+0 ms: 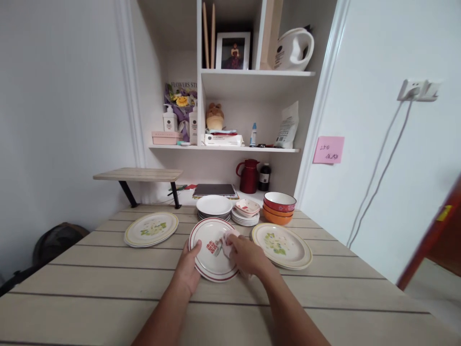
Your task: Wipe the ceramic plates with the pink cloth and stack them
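A white plate (207, 266) with a dark red rim and a red printed character is held up above the table, tilted toward me. My left hand (189, 269) grips its left edge, thumb on the face and fingers behind. In my right hand (247, 254) is a bunched pale pink cloth (226, 242), pressed on the right part of the plate's face. Oval plates with a green leaf print lie on both sides, the left ones (151, 230) near my left hand and the right ones (283, 246) beside my right forearm.
Behind stand a stack of white plates (214, 205), small saucers (246, 219) topped by a square dish (247, 207), and stacked bowls (279, 207). A raised wooden shelf (139, 174) stands back left. Further back are a red jug (248, 176) and a dark bottle (264, 177).
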Motion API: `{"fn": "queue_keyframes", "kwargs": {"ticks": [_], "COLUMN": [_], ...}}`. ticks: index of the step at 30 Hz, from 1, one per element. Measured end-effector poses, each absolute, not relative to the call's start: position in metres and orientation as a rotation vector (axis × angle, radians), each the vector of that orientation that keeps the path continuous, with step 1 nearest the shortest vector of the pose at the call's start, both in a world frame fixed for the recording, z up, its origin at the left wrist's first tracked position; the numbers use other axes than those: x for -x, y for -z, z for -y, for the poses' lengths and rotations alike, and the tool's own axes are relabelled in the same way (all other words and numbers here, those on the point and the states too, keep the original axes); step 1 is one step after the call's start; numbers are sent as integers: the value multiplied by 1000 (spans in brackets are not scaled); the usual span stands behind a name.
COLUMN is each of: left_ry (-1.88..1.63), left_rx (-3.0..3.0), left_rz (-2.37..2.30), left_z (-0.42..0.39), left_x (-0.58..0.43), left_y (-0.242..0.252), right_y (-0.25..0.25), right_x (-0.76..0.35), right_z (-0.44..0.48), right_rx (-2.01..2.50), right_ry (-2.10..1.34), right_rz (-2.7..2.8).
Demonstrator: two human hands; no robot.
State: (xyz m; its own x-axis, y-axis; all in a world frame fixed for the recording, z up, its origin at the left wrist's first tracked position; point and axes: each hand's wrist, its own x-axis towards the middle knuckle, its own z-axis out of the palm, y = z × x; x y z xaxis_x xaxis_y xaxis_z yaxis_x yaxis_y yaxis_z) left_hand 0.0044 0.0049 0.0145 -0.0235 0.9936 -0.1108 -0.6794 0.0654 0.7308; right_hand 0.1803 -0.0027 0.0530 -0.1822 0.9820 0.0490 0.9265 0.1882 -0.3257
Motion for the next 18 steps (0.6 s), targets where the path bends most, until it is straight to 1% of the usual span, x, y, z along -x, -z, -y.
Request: {"fn": "queue_keyframes", "kwargs": {"ticks": [4,8,13,18], "left_ry": [-1406,-1376,-1366,-1379], "left_rx": [-498,-510,-548,-553], "left_rz": [-686,-648,-655,-699], "left_z": [-7,-9,-7,-3], "left_x": [-1,2,1,-3], "left_y": [-12,-9,-13,-16], "right_y": [-48,-38,-31,-34], "right_x": [-177,-162,-152,-162], "right_z": [13,10,-12,-23], "right_rx": [1478,1312,1390,1701], "right_ry": [-433,-428,-294,-129], "right_rz": [2479,2408,2184,2033]}}
